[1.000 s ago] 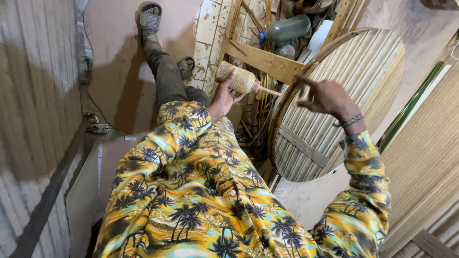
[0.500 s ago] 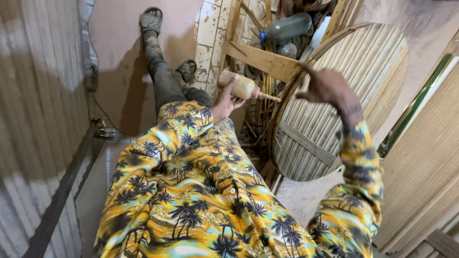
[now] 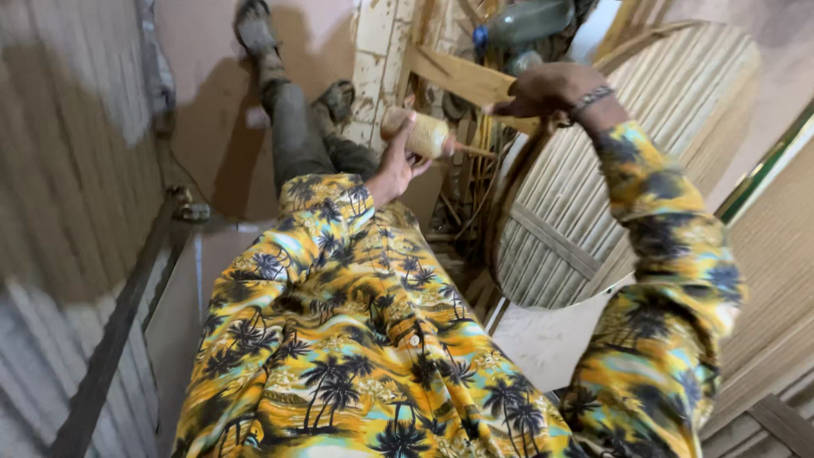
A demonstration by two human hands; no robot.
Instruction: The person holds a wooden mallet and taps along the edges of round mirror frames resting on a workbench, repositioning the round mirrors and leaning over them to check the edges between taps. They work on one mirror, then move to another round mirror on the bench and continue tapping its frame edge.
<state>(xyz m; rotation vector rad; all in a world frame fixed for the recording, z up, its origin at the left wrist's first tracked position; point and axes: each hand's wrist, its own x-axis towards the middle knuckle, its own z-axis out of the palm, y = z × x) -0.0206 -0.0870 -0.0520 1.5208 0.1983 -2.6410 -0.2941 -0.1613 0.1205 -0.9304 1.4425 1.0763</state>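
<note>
My left hand [image 3: 396,167] grips a spool of tan twine [image 3: 421,132] on a wooden stick, held in front of my chest. My right hand [image 3: 547,88] is closed at the top rim of a round disc of bamboo slats [image 3: 593,178] that leans upright beside me, fingers pinched at the rim where a wooden crossbar [image 3: 462,78] meets it. Whether a strand of twine runs between the spool and my right hand is too fine to tell. My yellow palm-print shirt fills the lower view.
My legs and shoes [image 3: 254,25] stretch out on a pinkish floor. A white post [image 3: 373,59] stands ahead, a plastic bottle [image 3: 526,21] lies behind the crossbar. A corrugated sheet [image 3: 59,170] lines the left, woven reed panels [image 3: 780,280] the right.
My right hand has slid up and left along the disc's rim toward the crossbar. The spool stays in my left hand. The view has shifted slightly.
</note>
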